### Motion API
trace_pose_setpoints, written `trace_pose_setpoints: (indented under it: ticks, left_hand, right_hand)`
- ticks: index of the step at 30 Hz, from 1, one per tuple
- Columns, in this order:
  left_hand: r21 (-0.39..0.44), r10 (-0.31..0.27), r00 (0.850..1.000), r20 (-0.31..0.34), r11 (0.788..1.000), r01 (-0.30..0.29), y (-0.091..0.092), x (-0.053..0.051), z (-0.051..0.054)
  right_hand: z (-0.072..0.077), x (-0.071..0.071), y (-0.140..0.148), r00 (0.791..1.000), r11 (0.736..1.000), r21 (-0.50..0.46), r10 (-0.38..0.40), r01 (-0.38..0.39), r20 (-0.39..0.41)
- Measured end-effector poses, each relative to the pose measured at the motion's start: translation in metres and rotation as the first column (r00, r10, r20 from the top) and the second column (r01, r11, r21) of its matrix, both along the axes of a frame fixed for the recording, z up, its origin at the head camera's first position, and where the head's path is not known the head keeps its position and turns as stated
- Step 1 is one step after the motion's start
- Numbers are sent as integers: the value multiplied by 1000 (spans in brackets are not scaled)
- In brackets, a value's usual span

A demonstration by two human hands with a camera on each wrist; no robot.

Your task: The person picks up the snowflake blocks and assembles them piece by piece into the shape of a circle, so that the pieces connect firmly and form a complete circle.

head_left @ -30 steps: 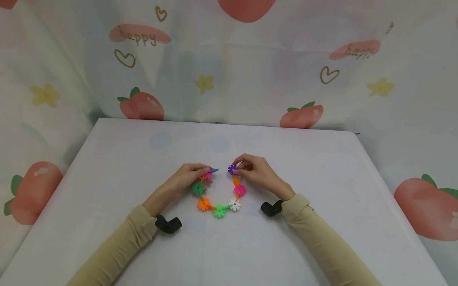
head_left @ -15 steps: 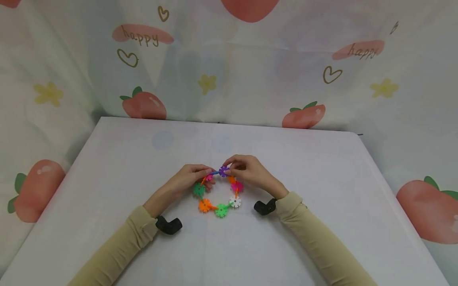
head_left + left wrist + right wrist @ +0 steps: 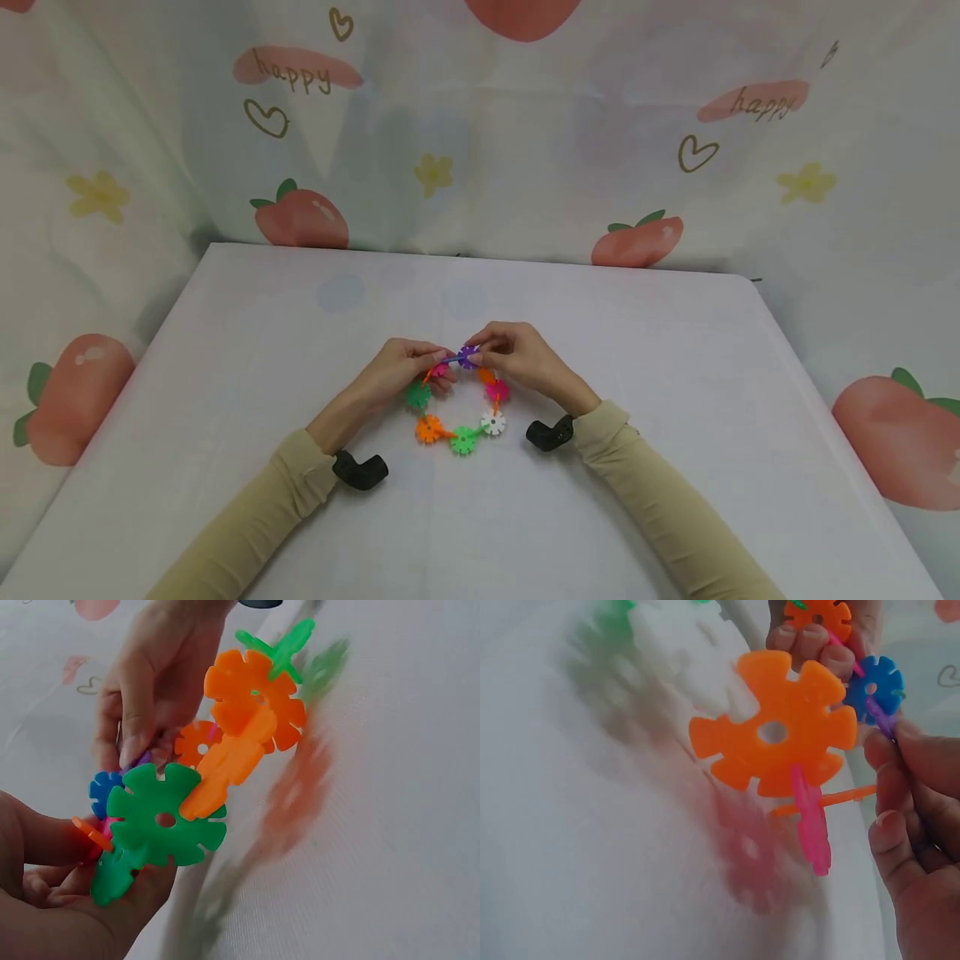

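A ring-like chain of slotted snowflake discs hangs between my hands above the table. My left hand [image 3: 392, 371] pinches its upper left end by a pink disc [image 3: 441, 369], mostly hidden by fingers. My right hand [image 3: 519, 354] pinches a purple disc [image 3: 468, 357] between thumb and fingertips. In the right wrist view the purple disc's edge meets a blue disc [image 3: 886, 676]; whether the slots are fully seated I cannot tell. Round the loop come a dark green disc [image 3: 154, 791], an orange disc [image 3: 428, 429], a light green disc [image 3: 463, 441] and a white disc [image 3: 492, 423].
A white-covered table [image 3: 637, 375] lies beneath the hands. Behind it hangs a printed curtain [image 3: 510, 150] with peaches, hearts and flowers. Black wrist-camera mounts [image 3: 362, 472] stick out from both sleeves.
My right hand has moved left with the purple disc, closing the gap to the blue disc, so the two now meet. The left hand has stayed nearly in place.
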State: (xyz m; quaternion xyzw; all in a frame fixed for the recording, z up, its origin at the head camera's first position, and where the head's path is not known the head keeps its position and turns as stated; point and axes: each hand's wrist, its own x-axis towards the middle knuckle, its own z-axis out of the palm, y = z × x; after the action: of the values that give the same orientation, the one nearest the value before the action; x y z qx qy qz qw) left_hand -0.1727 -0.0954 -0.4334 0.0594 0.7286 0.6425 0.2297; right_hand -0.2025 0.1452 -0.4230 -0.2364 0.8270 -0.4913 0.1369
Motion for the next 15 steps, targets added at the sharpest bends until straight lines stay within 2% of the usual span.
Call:
trace_pose_setpoints:
  ticks: [5,9,12,15]
  left_hand:
    - [-14,1,1000,11,1000,-1,-1,0,-2]
    - [-112,-34,999,-39,993,29,-4,-2,-1]
    - [-252,-40,994,-102,968,13,-6,-4,1]
    - [-364,-43,990,-138,931,-10,-6,-5,4]
  right_hand:
    - [0,0,2,1000,999,49,-4,5,-14]
    - [4,5,8,996,989,147,-25,36,-81]
    - [6,10,13,994,978,201,-29,50,-107]
    - [4,14,20,996,971,237,-19,39,-88]
